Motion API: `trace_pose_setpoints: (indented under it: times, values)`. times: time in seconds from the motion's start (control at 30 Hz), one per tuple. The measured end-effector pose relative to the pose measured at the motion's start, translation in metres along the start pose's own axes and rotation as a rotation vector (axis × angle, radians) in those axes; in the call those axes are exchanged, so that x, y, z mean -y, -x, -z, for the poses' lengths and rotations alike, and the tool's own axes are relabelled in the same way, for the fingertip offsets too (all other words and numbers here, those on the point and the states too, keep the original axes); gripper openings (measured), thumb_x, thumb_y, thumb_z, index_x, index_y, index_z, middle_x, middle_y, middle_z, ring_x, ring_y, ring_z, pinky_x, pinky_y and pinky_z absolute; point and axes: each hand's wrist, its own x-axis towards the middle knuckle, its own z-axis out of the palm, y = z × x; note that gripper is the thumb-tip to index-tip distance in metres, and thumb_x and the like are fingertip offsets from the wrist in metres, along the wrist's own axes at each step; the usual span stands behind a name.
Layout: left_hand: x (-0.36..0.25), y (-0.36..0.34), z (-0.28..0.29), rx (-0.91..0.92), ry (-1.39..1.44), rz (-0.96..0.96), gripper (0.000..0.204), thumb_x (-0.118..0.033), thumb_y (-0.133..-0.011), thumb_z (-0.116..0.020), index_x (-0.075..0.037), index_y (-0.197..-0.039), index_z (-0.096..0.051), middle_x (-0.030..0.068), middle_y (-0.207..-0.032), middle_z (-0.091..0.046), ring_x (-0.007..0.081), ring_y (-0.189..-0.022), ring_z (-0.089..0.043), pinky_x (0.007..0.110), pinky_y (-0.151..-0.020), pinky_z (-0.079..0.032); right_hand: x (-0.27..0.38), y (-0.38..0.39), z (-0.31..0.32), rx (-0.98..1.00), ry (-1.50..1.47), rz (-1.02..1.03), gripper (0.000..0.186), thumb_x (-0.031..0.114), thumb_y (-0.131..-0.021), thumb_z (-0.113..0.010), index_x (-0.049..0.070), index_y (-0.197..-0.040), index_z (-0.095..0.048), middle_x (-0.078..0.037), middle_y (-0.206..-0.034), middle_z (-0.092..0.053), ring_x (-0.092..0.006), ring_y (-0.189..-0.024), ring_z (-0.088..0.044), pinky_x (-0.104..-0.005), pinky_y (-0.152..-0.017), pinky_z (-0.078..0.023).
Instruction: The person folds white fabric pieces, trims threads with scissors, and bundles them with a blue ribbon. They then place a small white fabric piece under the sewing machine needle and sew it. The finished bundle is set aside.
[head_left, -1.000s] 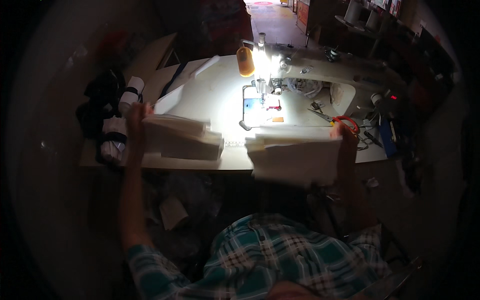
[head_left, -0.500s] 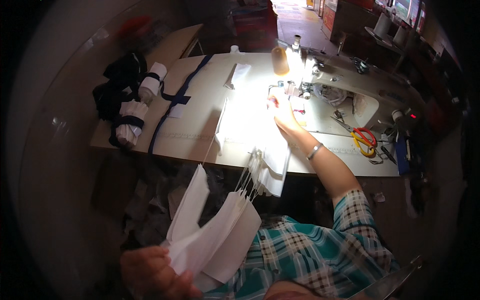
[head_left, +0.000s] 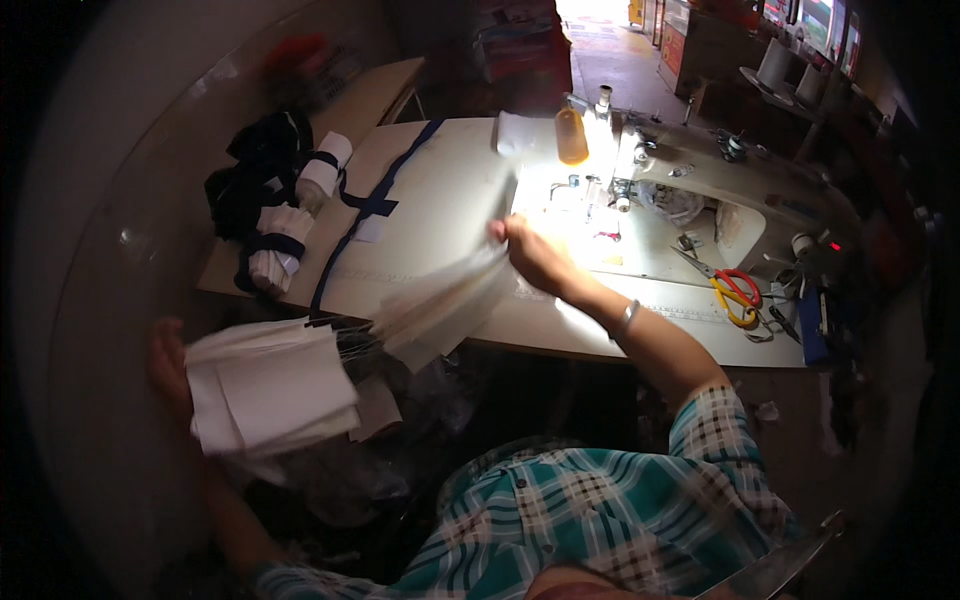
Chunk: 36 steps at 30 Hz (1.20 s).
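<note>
2 white fabric stacks (head_left: 270, 385) in 2 hands (head_left: 535, 255)

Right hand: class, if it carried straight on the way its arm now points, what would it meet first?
Probably the lit needle area of the sewing machine just beyond the right hand, which grips a white fabric bundle; depth is unclear.

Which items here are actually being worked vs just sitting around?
In hand:
left hand holding white fabric stack
right hand gripping fanned white fabric pieces

Lying about:
red-handled scissors
amber bottle
dark-banded white bundles
navy strap
sewing machine
</note>
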Motion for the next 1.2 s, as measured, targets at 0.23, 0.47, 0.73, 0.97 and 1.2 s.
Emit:
trace_pose_setpoints:
  times: [0.23, 0.47, 0.73, 0.97, 1.2]
  values:
    - [-0.089, -0.103, -0.151, 0.216, 0.456, -0.096, 0.040, -0.033, -0.106, -0.031, -0.007, -0.105, -0.062, 0.0116, -0.093, -0.065, 0.0201, -0.083, -0.062, 0.035, -0.075, -0.049, 0.136, 0.116, 0.025, 0.218, -0.245, 0.818, 0.019, 0.025, -0.088, -0.065, 0.007, -0.094, -0.064, -0.013, -0.093, -0.056, -0.0281, -0.092, -0.056, -0.0574, -0.101, -0.041]
    - [-0.292, -0.053, -0.320, 0.902, 0.488, -0.486, 0.038, -0.030, -0.098, -0.043, -0.017, -0.131, -0.058, 0.0163, -0.094, -0.068, 0.0250, -0.085, -0.063, 0.039, -0.078, -0.049, 0.235, 0.154, 0.056, 0.185, -0.081, 0.917, 0.017, 0.025, -0.073, -0.055, 0.011, -0.077, -0.046, -0.002, -0.074, -0.039, -0.0206, -0.069, -0.042, -0.0383, -0.067, -0.037]
    - [-0.314, -0.019, -0.374, 0.783, 0.590, -0.710, 0.023, -0.019, -0.092, -0.051, -0.010, -0.098, -0.071, 0.0161, -0.090, -0.069, 0.0332, -0.084, -0.065, 0.039, -0.077, -0.049, 0.186, 0.243, 0.069, 0.282, 0.146, 0.722, 0.023, 0.028, -0.092, -0.057, 0.006, -0.097, -0.062, -0.010, -0.095, -0.060, -0.0289, -0.090, -0.060, -0.0490, -0.086, -0.052]
    - [-0.154, -0.062, -0.278, 0.268, 0.750, -0.387, 0.030, -0.031, -0.100, -0.049, -0.007, -0.084, -0.058, 0.0095, -0.080, -0.054, 0.0240, -0.074, -0.055, 0.036, -0.070, -0.046, 0.059, 0.174, 0.190, -0.383, -0.305, -0.460, 0.032, 0.027, -0.096, -0.059, 0.009, -0.072, -0.049, 0.005, -0.068, -0.049, -0.0049, -0.065, -0.048, -0.0239, -0.058, -0.040]
    - [-0.100, -0.021, -0.150, -0.376, 0.572, -0.845, 0.029, -0.033, -0.100, -0.045, -0.012, -0.082, -0.053, 0.0049, -0.078, -0.052, 0.0167, -0.072, -0.052, 0.032, -0.064, -0.046, -0.095, 0.105, 0.124, -0.572, -0.370, -0.406, 0.031, 0.023, -0.103, -0.047, 0.002, -0.085, -0.060, 0.003, -0.073, -0.050, -0.0093, -0.072, -0.049, -0.0247, -0.071, -0.041]
